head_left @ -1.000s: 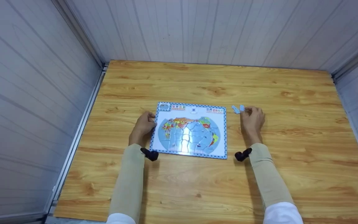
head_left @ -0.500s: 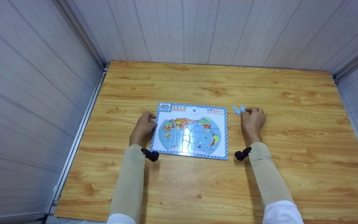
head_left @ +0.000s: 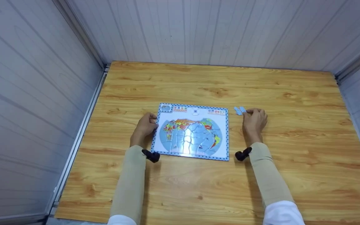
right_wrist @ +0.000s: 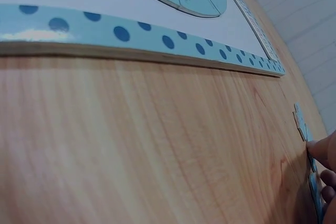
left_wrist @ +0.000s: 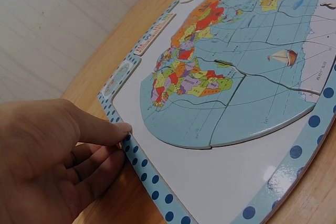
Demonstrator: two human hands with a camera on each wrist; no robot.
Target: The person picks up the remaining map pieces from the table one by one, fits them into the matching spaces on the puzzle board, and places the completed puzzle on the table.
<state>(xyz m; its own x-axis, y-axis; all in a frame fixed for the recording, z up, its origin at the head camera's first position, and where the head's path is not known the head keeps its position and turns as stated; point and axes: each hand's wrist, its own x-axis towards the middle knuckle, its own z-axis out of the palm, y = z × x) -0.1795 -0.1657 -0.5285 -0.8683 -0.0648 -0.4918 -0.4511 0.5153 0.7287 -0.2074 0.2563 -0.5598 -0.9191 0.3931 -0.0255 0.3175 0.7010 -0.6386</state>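
Observation:
A world-map puzzle board (head_left: 192, 111) with a blue dotted border lies flat on the table. My left hand (head_left: 144, 127) grips its left edge; in the left wrist view the thumb (left_wrist: 118, 132) lies on the border with the fingers curled beside and below. Right of the board, two small light-blue puzzle pieces (head_left: 237, 111) lie close together. My right hand (head_left: 255, 122) pinches the nearer-right puzzle piece (head_left: 242, 109). Only the thumb and some fingertips (right_wrist: 315, 148) show in the right wrist view, and they partly cover the pieces.
The wooden table (head_left: 195, 190) extends around the board on all sides. Pale panel walls (head_left: 217, 31) stand behind it and at both sides. Inside the board, bare white backing (head_left: 195, 116) shows above the assembled map. A dark wrist mount (head_left: 244, 154) sits on each sleeve.
The piece at my right fingertips has turned from upright to slanting left, closer to the other piece. My right hand shifted very slightly; the left hand stays on the board's edge.

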